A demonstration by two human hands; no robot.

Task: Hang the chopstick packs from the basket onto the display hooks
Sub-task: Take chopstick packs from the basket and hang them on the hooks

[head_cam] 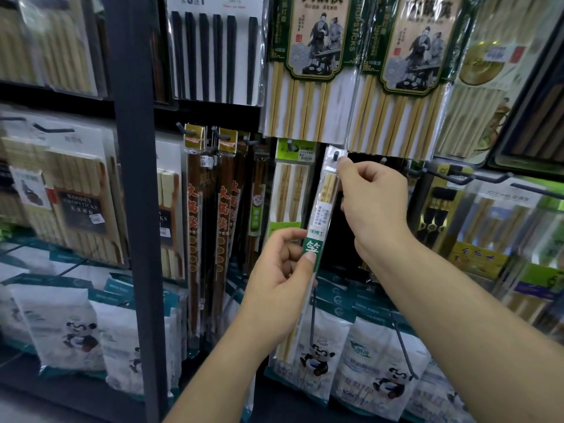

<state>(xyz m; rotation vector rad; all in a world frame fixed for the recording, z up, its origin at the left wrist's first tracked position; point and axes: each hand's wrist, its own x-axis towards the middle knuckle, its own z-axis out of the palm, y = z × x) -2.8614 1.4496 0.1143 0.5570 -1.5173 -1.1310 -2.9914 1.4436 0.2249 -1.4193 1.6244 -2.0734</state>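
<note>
Big dark rack [134, 178], stuffed with hanging chopsticks. Left hand [283, 279] grips the pack [323, 215] around its green label, thumb on the front, while the right hand [372, 206] pinches the clear top tab. The pack is tilted in front of the rack, its hole right at the hook [336, 155] tip.

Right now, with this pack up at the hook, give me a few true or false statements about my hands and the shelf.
1. Both hands hold one chopstick pack. True.
2. The left hand pinches the pack's top hole. False: it holds the green label; the right hand pinches the top by the hook.
3. Black chopsticks hang directly above the pack. False: the bamboo packs there are pale.
4. Panda-printed bags stand on the shelf below. True.
</note>
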